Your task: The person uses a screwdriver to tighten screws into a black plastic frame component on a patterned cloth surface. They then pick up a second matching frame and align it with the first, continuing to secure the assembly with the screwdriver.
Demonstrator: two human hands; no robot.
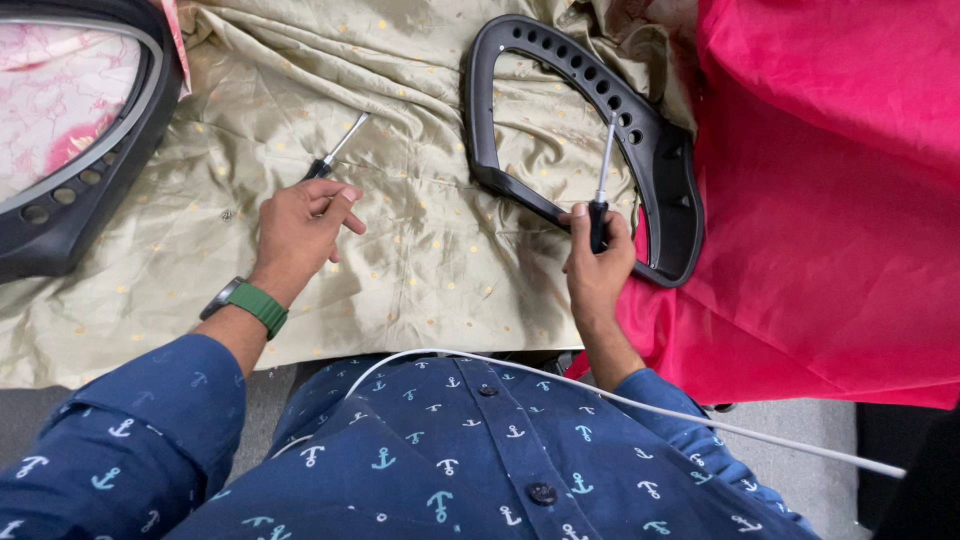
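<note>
My right hand (597, 262) grips a black-handled screwdriver (603, 176) upright, its metal tip against the inner edge of a black D-shaped plastic frame (668, 200) with a row of holes. My left hand (300, 232), a green-strapped watch on its wrist, closes over the black handle of a second screwdriver (342, 148) that lies flat on the beige cloth, shaft pointing away to the upper right. Both hands rest over a beige dotted cloth (420, 270).
A second, larger black frame with a pink-patterned panel (60, 130) lies at the far left. Bright pink fabric (830, 200) covers the right side. A tiny screw (229, 213) lies on the cloth. A white cable (640, 405) crosses my blue shirt.
</note>
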